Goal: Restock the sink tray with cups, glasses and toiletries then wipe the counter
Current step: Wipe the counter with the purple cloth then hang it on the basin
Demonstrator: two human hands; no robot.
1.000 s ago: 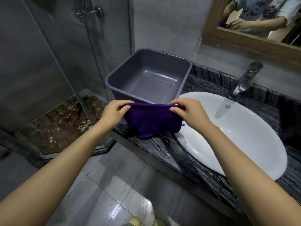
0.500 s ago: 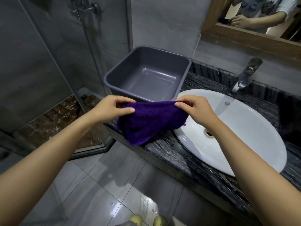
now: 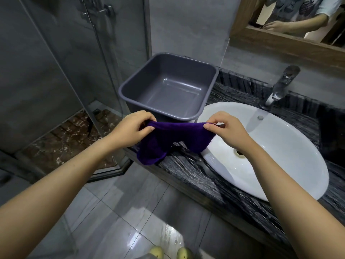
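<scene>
Cloth (image 3: 164, 141) purple, fuzzy, sagging btwn hands; left hand (image 3: 130, 128) & right hand (image 3: 226, 130) grip pinched on top edge

Around me the walls are plain grey tile (image 3: 186, 25). To my left a clear glass shower enclosure (image 3: 74, 62) stands with a chrome shower rail (image 3: 101, 34) inside and a mottled brown stone shower floor (image 3: 61, 139). Under my feet the glossy pale grey floor tiles (image 3: 115, 212) throw back a patch of light. At the far right hangs a wooden-framed mirror (image 3: 280, 42) on the wall.
</scene>
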